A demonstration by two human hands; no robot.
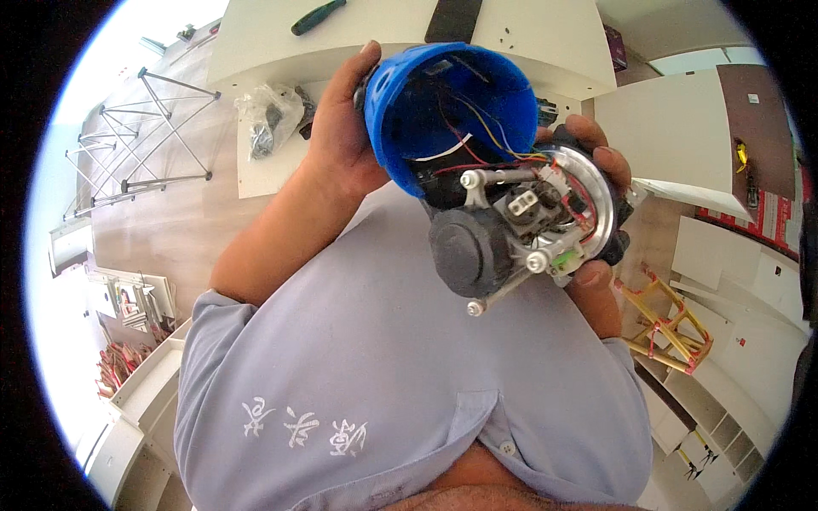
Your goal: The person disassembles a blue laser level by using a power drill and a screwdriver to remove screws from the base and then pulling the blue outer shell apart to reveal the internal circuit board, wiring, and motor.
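Note:
My left hand is closed around the side of a round blue plastic housing, whose open, hollow end faces me. In my right hand is a motor assembly with a silvery metal ring, metal posts and a black round cap at one end. My right fingers wrap the ring's far side, and the thumb presses its near side. Thin red, yellow and white wires run from the housing's inside to the assembly. The two parts are apart, tilted side by side above my lap.
Beyond my hands is a white table with a green screwdriver handle and a dark flat object. A clear plastic bag of dark parts lies lower left. A folding metal frame stands left, a yellow frame right.

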